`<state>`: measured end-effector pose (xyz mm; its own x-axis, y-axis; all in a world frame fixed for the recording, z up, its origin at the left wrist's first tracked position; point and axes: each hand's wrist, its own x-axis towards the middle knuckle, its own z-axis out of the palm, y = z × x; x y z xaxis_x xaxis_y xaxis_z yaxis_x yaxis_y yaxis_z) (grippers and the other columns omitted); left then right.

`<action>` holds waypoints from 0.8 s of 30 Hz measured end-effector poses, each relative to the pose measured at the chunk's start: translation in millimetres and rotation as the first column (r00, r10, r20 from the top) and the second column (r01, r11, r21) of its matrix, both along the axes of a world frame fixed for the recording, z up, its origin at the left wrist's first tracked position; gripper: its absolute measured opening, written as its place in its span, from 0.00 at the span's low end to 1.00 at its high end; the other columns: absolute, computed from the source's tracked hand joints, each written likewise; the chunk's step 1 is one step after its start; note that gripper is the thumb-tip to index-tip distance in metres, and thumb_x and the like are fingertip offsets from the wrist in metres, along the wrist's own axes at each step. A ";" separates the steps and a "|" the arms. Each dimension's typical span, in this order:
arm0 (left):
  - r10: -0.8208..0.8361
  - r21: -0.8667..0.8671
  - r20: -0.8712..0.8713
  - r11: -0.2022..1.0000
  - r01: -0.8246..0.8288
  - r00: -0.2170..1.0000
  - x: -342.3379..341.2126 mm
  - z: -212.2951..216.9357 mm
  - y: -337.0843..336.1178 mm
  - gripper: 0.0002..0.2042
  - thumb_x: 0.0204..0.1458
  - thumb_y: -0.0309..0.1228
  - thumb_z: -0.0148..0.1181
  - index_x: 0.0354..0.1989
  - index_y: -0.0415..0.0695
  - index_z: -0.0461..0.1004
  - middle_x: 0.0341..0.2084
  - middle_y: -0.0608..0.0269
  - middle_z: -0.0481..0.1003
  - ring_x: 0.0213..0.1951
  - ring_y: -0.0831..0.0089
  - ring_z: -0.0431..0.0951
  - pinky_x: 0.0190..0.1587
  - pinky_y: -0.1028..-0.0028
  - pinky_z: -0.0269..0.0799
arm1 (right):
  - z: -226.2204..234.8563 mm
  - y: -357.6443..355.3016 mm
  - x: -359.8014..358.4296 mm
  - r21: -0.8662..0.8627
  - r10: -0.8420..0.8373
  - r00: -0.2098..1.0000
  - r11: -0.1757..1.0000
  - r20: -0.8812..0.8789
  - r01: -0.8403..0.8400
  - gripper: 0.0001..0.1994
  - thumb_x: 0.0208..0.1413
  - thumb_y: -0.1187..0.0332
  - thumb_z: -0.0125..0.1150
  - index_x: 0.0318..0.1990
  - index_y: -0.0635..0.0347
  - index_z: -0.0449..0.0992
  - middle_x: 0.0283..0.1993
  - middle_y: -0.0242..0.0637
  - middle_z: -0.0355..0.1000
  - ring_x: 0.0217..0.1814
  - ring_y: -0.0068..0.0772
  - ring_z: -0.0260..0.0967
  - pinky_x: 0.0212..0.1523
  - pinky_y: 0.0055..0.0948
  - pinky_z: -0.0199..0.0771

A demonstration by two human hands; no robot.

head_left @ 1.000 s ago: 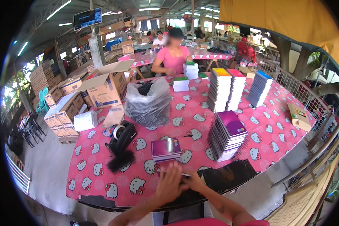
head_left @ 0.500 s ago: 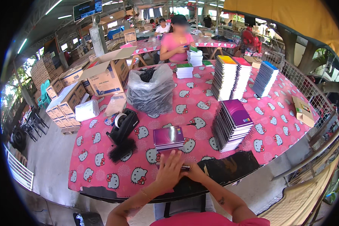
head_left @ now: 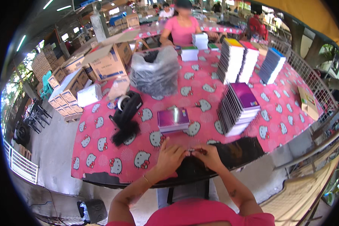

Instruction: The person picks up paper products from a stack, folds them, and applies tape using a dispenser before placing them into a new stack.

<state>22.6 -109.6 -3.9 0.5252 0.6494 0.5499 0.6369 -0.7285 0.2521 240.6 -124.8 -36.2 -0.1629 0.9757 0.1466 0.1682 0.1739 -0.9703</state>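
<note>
Nearer the body than the low stack of purple notebooks, the right hand curls its fingers around a small dark piece (too blurred to name with confidence). The left hand lies spread beside it, thumb toward the piece; whether it grips anything, I cannot tell. The piece looks light and narrow, so a fingertip pinch should suit it. The notebooks would likely feel stiff, fairly light singly, and slick on their glossy covers; best held at opposite edges, sparing the wire coils. Right of that stack, the taller pile looks heavier and liable to slide.
</note>
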 end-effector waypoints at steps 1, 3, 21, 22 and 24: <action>-0.002 0.014 0.017 1.000 0.002 1.000 -0.3 -2.0 3.4 0.08 0.56 0.33 0.65 0.40 0.46 0.75 0.32 0.64 0.76 0.36 0.65 0.79 0.66 0.51 0.58 | 4.6 1.9 -1.4 -0.013 -0.014 1.000 1.000 0.021 0.014 0.15 0.55 0.75 0.69 0.51 0.62 0.80 0.42 0.39 0.81 0.39 0.24 0.78 0.41 0.25 0.78; -0.008 0.033 0.050 0.999 0.006 0.999 2.1 -4.3 3.5 0.08 0.55 0.33 0.65 0.40 0.46 0.75 0.31 0.64 0.76 0.36 0.65 0.79 0.66 0.51 0.58 | 4.9 -1.9 -2.5 -0.021 -0.034 0.999 0.999 0.024 0.035 0.14 0.55 0.76 0.69 0.50 0.64 0.80 0.40 0.37 0.80 0.39 0.21 0.76 0.41 0.23 0.77; -0.021 -0.057 -0.207 0.998 0.009 0.978 -1.5 9.4 13.8 0.11 0.61 0.40 0.58 0.33 0.46 0.77 0.28 0.64 0.79 0.38 0.63 0.80 0.68 0.46 0.52 | 10.8 7.0 9.9 0.102 0.040 0.991 0.993 0.126 -0.053 0.12 0.57 0.74 0.68 0.48 0.65 0.81 0.38 0.35 0.81 0.37 0.21 0.76 0.39 0.25 0.76; -0.023 -0.048 -0.209 0.999 0.013 0.978 -1.8 7.7 15.1 0.11 0.61 0.40 0.58 0.32 0.46 0.77 0.28 0.64 0.79 0.38 0.63 0.80 0.68 0.46 0.52 | 11.6 9.2 12.1 0.079 0.077 0.994 0.993 0.074 -0.083 0.12 0.57 0.74 0.68 0.48 0.64 0.81 0.37 0.34 0.80 0.36 0.20 0.75 0.39 0.25 0.75; -0.024 -0.037 -0.213 0.999 0.017 0.977 -0.5 8.1 16.6 0.11 0.61 0.40 0.58 0.32 0.46 0.77 0.27 0.64 0.79 0.38 0.63 0.80 0.68 0.46 0.52 | 5.4 15.4 19.9 0.017 0.142 0.990 0.990 0.007 -0.142 0.11 0.58 0.73 0.68 0.48 0.64 0.81 0.36 0.34 0.80 0.37 0.18 0.74 0.39 0.24 0.75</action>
